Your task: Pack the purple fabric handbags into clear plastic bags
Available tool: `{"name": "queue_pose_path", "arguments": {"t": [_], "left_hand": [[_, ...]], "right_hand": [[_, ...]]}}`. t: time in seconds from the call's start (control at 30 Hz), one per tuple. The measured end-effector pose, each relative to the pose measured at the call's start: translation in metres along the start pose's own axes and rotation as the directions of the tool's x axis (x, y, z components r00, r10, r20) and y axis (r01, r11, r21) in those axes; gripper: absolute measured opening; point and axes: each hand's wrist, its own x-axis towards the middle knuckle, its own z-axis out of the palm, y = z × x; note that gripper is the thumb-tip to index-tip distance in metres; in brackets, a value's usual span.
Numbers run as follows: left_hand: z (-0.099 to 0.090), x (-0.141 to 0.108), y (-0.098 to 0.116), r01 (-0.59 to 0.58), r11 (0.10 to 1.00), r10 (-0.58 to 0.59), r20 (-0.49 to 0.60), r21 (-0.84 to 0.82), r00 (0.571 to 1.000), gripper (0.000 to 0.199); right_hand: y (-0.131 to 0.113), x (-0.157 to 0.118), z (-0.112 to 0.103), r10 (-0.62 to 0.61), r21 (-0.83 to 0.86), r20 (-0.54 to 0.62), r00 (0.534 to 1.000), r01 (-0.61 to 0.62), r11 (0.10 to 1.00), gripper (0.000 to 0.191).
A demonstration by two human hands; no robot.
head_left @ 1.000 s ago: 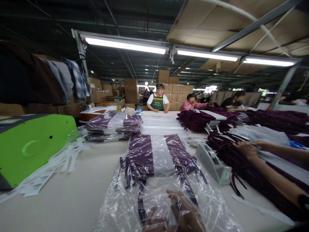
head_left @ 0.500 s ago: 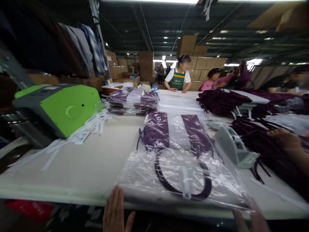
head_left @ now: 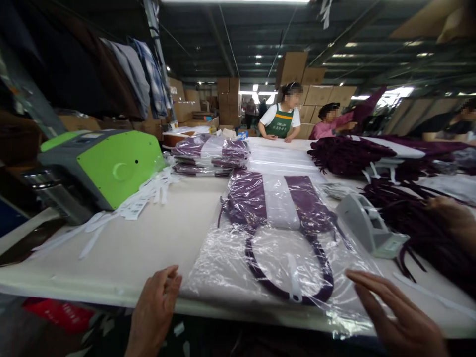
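A purple handbag (head_left: pixel 243 196) lies flat in a transparent plastic bag (head_left: pixel 219 270) at the table's front edge. Its round handle (head_left: pixel 326 270) points towards me, with a white strip (head_left: pixel 293 277) fastened on it. A pale band (head_left: pixel 280 201) crosses the handbag's middle. My left hand (head_left: pixel 156 302) is just left of the plastic bag's near corner, empty, with its fingers loosely extended. Over the plastic bag's right near corner, my right hand (head_left: pixel 397 312) has its fingers stretched and thumb apart. Whether it touches the plastic cannot be told.
A green and grey machine (head_left: pixel 122 166), a steel flask (head_left: pixel 55 196) and white label strips (head_left: pixel 137 203) stand left. Bagged purple items (head_left: pixel 210 154) are stacked behind. At right are a grey tape dispenser (head_left: pixel 372 225), purple straps (head_left: pixel 420 228) and another person's hand (head_left: pixel 451 213).
Both hands have risen from the table's front edge, the left now beside the plastic bag, the right over its corner. The view has shifted slightly left.
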Motion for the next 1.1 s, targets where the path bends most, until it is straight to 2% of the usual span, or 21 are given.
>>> {"name": "queue_pose_path", "arguments": {"t": [0.03, 0.07, 0.13, 0.17, 0.2, 0.27, 0.33, 0.43, 0.5, 0.57, 0.7, 0.73, 0.87, 0.93, 1.0, 1.1], "left_hand": [[-0.001, 0.015, 0.016, 0.026, 0.999, -0.028, 0.082, 0.027, 0.996, 0.046], [-0.001, 0.028, 0.031, 0.055, 0.996, -0.066, 0.165, 0.065, 0.984, 0.046], [0.0, 0.047, 0.053, 0.114, 0.981, -0.159, 0.304, 0.158, 0.939, 0.042], [0.001, 0.052, 0.06, 0.126, 0.972, -0.19, 0.346, 0.199, 0.919, 0.04], [0.002, 0.055, 0.064, 0.116, 0.967, -0.195, 0.367, 0.228, 0.909, 0.037], [0.005, 0.057, 0.066, 0.067, 0.963, -0.162, 0.359, 0.261, 0.919, 0.032], [0.008, 0.055, 0.063, 0.046, 0.961, -0.143, 0.351, 0.272, 0.925, 0.03], [0.012, 0.052, 0.053, 0.103, 0.96, -0.197, 0.37, 0.259, 0.908, 0.033], [0.014, 0.051, 0.047, 0.156, 0.96, -0.236, 0.368, 0.234, 0.899, 0.034], [0.016, 0.049, 0.043, 0.207, 0.962, -0.26, 0.357, 0.179, 0.897, 0.033], [0.018, 0.045, 0.041, 0.303, 0.95, -0.259, 0.345, -0.077, 0.902, 0.028], [0.018, 0.045, 0.04, 0.313, 0.937, -0.248, 0.335, -0.155, 0.909, 0.032], [0.014, 0.04, 0.038, 0.311, 0.879, -0.188, 0.336, -0.361, 0.923, 0.071], [0.01, 0.036, 0.037, 0.322, 0.868, -0.187, 0.352, -0.378, 0.917, 0.072], [0.004, 0.032, 0.039, 0.336, 0.849, -0.198, 0.345, -0.408, 0.918, 0.069], [-0.009, 0.031, 0.051, 0.359, 0.771, -0.207, 0.326, -0.526, 0.922, 0.065]], "right_hand": [[-0.021, 0.025, 0.012, -0.087, 0.05, 0.031, 0.996, 0.085, 0.995, 0.034], [-0.044, 0.049, 0.027, -0.17, 0.081, 0.136, 0.976, 0.16, 0.984, 0.038], [-0.086, 0.094, 0.068, -0.325, 0.11, 0.309, 0.894, 0.306, 0.946, 0.047], [-0.103, 0.112, 0.092, -0.367, 0.113, 0.393, 0.843, 0.352, 0.929, 0.051], [-0.116, 0.127, 0.115, -0.371, 0.1, 0.45, 0.812, 0.367, 0.925, 0.054], [-0.13, 0.147, 0.16, -0.322, 0.051, 0.517, 0.793, 0.347, 0.937, 0.059], [-0.131, 0.157, 0.195, -0.249, 0.001, 0.551, 0.796, 0.298, 0.955, 0.065], [-0.126, 0.164, 0.225, -0.203, -0.028, 0.559, 0.804, 0.263, 0.964, 0.073], [-0.123, 0.165, 0.234, -0.249, -0.004, 0.562, 0.789, 0.304, 0.953, 0.076], [-0.123, 0.164, 0.239, -0.298, 0.027, 0.586, 0.753, 0.349, 0.937, 0.078], [-0.125, 0.165, 0.242, -0.289, 0.044, 0.626, 0.725, 0.337, 0.941, 0.084], [-0.126, 0.167, 0.24, -0.283, 0.052, 0.633, 0.721, 0.325, 0.944, 0.086], [-0.128, 0.179, 0.216, -0.274, 0.157, 0.668, 0.691, 0.229, 0.961, 0.078], [-0.125, 0.178, 0.199, -0.27, 0.197, 0.64, 0.719, 0.187, 0.963, 0.068], [-0.119, 0.169, 0.187, -0.274, 0.18, 0.617, 0.737, 0.207, 0.962, 0.06], [-0.111, 0.149, 0.184, -0.304, 0.125, 0.635, 0.71, 0.294, 0.948, 0.055]]}}
